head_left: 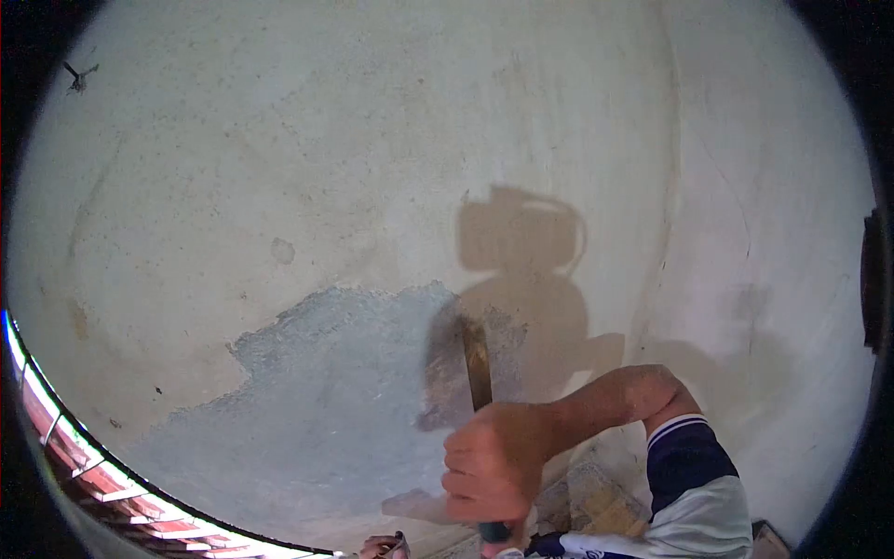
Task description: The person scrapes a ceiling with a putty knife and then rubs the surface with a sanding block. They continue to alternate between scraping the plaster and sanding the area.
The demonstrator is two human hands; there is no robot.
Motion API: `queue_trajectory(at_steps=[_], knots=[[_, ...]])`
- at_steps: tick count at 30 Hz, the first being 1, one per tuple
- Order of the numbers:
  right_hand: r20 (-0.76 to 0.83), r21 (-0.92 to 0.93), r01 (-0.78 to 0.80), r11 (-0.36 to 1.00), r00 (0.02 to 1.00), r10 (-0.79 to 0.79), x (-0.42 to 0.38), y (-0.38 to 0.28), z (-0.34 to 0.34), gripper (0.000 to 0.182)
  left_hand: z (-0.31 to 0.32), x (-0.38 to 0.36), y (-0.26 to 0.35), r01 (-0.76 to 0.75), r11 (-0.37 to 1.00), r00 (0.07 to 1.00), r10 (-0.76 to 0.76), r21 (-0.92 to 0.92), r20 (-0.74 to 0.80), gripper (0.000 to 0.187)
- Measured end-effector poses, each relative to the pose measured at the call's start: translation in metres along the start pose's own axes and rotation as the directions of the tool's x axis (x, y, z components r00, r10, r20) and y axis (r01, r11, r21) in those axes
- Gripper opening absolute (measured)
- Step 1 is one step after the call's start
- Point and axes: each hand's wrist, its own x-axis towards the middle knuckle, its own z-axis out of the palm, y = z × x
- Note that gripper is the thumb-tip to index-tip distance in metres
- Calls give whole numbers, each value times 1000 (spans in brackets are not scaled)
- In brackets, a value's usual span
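My right hand (494, 466) is closed around a flat scraper-like tool (478, 368), whose narrow, stained metal blade points upward. A bit of dark green handle shows below the fist. The blade's tip is at or close to the wall (372, 168), by the upper edge of a bare grey patch (345, 373) where the pale coating is gone. At the bottom edge, my left hand (377, 547) is only partly in view, its fingers curled by a small object that I cannot make out.
A wall corner runs down right of centre. Shadows fall on both walls. A small metal piece (77, 79) sticks out at the upper left. A barred opening (102, 480) is at the lower left, and a dark object (873, 279) is at the right edge.
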Motion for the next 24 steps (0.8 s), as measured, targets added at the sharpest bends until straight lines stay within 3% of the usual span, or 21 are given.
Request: queue_trajectory(at_steps=[2, 4, 6, 8, 9, 11, 13, 16, 20, 21, 24], knots=[[40, -59, 100, 993, 994, -98, -5, -30, 9, 33, -3, 0, 0, 2, 1000, 1000, -2, -19, 1, 27], [75, -92, 36, 995, 997, -29, -8, -25, 6, 34, 3, 3, 2, -4, 998, 999, 2, -70, -37, 26], [83, -78, -228, 970, 969, 235, -14, 17, 3, 32, -3, -1, 0, 14, 1000, 999, -14, -11, -38, 26], [2, -151, -19, 988, 1000, 20, -25, 19, 22, 30, 0, 3, -4, 7, 999, 998, -10, -34, -63, 25], [-35, 15, 8, 1000, 999, -7, -21, -10, 33, 29, 3, 5, -6, -2, 997, 996, -5, -79, -86, 25], [86, -3, 27, 1000, 996, -27, -22, -21, 25, 25, 6, 3, -8, 50, 987, 992, -66, -154, -103, 23], [158, -25, 11, 1000, 987, -7, -15, -7, 9, 21, 7, 4, -9, 34, 998, 996, -39, -61, -82, 24], [108, -5, 68, 998, 992, -67, -16, -20, 15, 25, 7, 7, -4, 41, 999, 999, -40, 34, -17, 25], [-111, 262, 60, 963, 993, -32, -27, -3, 39, 34, 20, 13, 3, 38, 999, 999, -39, -38, -23, 26], [50, -12, -108, 994, 993, 108, -20, 26, 4, 33, 25, 13, 10, 36, 997, 999, -39, -63, -33, 26], [-4, -176, -62, 982, 998, 63, -21, 19, -26, 28, 30, 13, 26, 117, 993, 992, -118, 21, 39, 26]])
